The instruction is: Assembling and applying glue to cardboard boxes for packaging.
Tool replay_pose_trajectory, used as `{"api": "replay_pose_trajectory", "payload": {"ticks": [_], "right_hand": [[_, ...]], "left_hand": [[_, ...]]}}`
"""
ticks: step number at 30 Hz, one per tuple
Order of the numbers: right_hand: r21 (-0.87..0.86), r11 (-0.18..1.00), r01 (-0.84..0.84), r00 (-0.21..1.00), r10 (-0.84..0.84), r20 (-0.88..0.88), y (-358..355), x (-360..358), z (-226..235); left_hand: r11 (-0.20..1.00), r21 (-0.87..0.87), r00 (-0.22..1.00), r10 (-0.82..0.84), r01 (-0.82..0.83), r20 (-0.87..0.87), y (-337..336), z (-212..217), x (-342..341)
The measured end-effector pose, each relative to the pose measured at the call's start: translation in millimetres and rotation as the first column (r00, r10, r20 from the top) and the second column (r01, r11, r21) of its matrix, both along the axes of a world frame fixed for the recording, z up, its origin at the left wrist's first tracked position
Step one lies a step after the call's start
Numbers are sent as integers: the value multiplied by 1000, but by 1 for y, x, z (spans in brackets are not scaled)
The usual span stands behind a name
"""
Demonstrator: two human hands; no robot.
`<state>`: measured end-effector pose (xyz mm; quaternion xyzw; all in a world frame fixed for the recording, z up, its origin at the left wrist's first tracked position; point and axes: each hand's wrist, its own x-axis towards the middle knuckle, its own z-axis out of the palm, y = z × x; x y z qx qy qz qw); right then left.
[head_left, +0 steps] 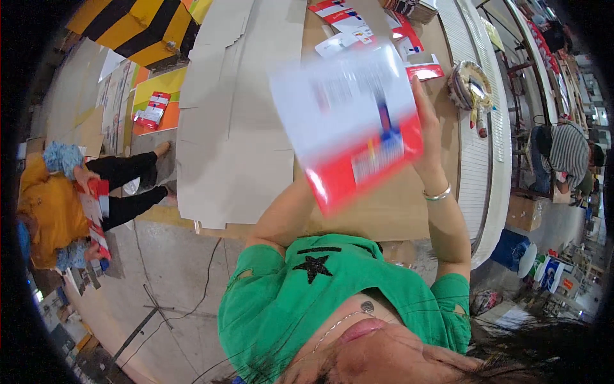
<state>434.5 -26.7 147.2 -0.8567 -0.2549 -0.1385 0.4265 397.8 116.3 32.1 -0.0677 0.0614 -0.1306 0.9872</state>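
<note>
A glossy white-and-red printed flat carton (348, 121) is held up tilted over the table in front of me, slightly blurred by motion. My right hand (426, 128), with a silver bangle at its wrist, grips the carton's right edge. My left forearm (288, 208) reaches up behind the carton, which hides the left hand and its fingers. Beyond the carton, several similar red-and-white printed pieces (342, 18) lie scattered at the far end of the table.
Grey cardboard sheets (236, 147) cover the table's left side. A round basket (472, 86) with small tools sits at the right. Black-and-yellow striped pillar (144, 29) stands far left. At left, a person (57, 205) in orange holds red-and-white pieces. Another person (566, 153) is far right.
</note>
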Motion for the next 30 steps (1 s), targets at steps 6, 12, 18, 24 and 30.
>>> {"api": "replay_pose_trajectory", "payload": {"ticks": [6, 12, 18, 24, 30], "right_hand": [[-207, 953, 224, 915, -278, -291, -3, 20, 1], [-220, 946, 239, 943, -280, -179, -9, 27, 5], [-166, 952, 259, 930, -292, -222, -8, 28, 17], [-37, 988, 152, 965, -157, -209, -7, 15, 18], [341, 910, 238, 939, -126, -320, -34, 0, 3]], "left_hand": [[545, 829, 992, -95, 125, -87, 0, 48, -4], [478, 854, 976, -165, 206, -143, 0, 65, -11], [436, 869, 962, -232, 236, -145, 4, 75, -9], [483, 860, 978, -190, 164, -80, 7, 66, -6], [590, 804, 990, -142, 74, 13, 18, 73, -5]]}}
